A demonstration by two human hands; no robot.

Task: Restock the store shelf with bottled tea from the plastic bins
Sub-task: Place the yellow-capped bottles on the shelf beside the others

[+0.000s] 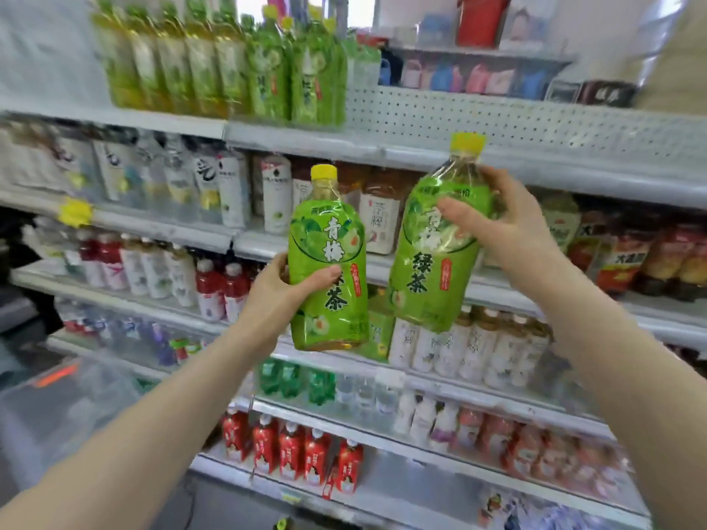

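I hold two green-labelled tea bottles with yellow caps in front of the store shelves. My left hand (pixel 285 290) grips the lower body of the left bottle (pixel 327 258), which stands upright. My right hand (pixel 509 219) wraps the upper part of the right bottle (pixel 436 242), which is raised higher and tilts slightly right. On the top shelf (pixel 298 137) stands a row of matching green tea bottles (pixel 290 74), with a bare stretch of shelf to their right, in front of the white pegboard (pixel 497 120).
The lower shelves are packed with white, red and brown drink bottles (pixel 214 288). A clear plastic bin (pixel 65 411) sits low at the left. Red-labelled bottles (pixel 294 451) line the bottom shelf. A red container (pixel 482 19) and small goods sit behind the pegboard.
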